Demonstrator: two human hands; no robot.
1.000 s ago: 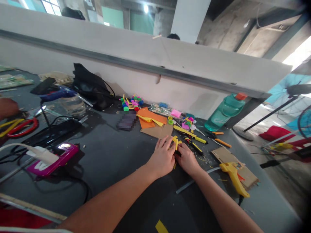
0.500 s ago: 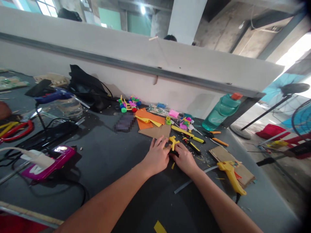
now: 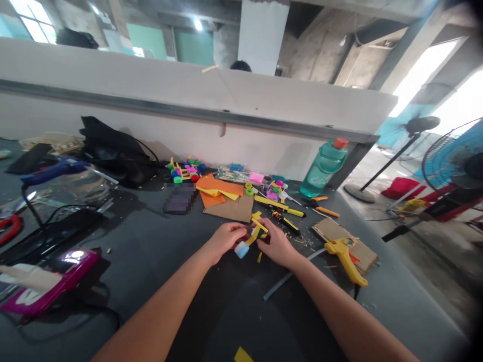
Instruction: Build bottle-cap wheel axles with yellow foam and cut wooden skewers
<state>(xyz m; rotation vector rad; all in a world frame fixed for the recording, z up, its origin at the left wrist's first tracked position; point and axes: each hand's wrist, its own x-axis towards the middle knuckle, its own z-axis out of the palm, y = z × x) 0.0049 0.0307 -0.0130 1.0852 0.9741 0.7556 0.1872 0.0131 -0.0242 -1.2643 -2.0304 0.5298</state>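
As a pale blue cap (image 3: 242,250) has appeared at the end of the yellow strip piece (image 3: 257,232), the left hand (image 3: 225,243) and right hand (image 3: 276,245) pinch it, fingers curled.

Daylight blown out in the right doorway (image 3: 422,75), glare from the far left window (image 3: 32,22), soft shadows across the dark bench (image 3: 124,241), wide-angle bending, dim blurred right edge

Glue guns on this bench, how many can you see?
2. A yellow glue gun lies on a piece of cardboard right of the right hand; a blue glue gun sits at the far left, beside a glass jar. Others may be hidden.
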